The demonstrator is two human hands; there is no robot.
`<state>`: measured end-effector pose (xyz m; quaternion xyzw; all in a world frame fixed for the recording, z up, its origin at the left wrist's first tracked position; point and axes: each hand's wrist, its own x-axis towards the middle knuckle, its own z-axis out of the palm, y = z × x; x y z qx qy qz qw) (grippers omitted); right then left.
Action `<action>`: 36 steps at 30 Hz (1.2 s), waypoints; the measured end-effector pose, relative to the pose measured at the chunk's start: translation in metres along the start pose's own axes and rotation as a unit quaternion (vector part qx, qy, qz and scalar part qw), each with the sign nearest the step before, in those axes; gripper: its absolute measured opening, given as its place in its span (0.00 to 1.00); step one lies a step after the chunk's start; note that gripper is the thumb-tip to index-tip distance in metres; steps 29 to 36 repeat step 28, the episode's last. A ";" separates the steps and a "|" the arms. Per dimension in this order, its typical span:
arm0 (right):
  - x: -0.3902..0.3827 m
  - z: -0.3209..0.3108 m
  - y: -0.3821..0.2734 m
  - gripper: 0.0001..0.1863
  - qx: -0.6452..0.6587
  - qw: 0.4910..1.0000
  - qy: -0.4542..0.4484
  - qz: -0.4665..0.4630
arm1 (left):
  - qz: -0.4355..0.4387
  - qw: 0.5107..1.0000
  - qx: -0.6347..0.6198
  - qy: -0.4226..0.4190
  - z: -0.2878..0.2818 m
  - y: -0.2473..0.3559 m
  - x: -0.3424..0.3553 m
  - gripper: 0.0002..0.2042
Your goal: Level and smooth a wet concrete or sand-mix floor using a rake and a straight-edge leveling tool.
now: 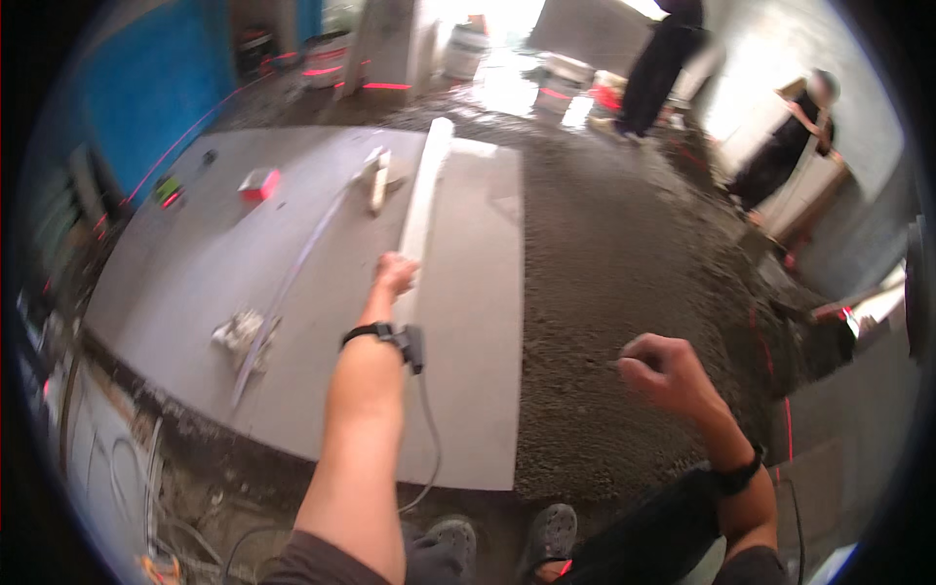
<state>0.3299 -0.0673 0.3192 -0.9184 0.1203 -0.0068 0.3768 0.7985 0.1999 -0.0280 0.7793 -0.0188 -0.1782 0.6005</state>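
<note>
My left hand (395,273) is wrapped round a long pale straightedge bar (426,190). The bar lies lengthwise over large grey tile slabs (468,341) and reaches their far edge. My left forearm stretches forward above the slabs, with a strap and a small dark device on its wrist. Over a bed of wet grey mortar (624,244), right of the slabs, my right hand (673,375) hangs with its fingers curled in. Nothing shows in it. Left of the bar lie a trowel-like tool with a pale handle (378,185), a thin pale strip (292,273) and a crumpled whitish bundle (244,333).
A red and white box (259,183) and a small green device (169,191) sit on the slabs' far left. Buckets (466,51) stand at the back. One person (663,68) is at the far right, another (795,141) nearer the wall. Cables (136,478) lie at lower left.
</note>
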 end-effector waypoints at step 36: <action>-0.009 -0.019 0.032 0.14 -0.009 1.000 0.022 0.010 | -0.098 0.980 0.150 -0.089 0.028 0.169 -0.097 0.19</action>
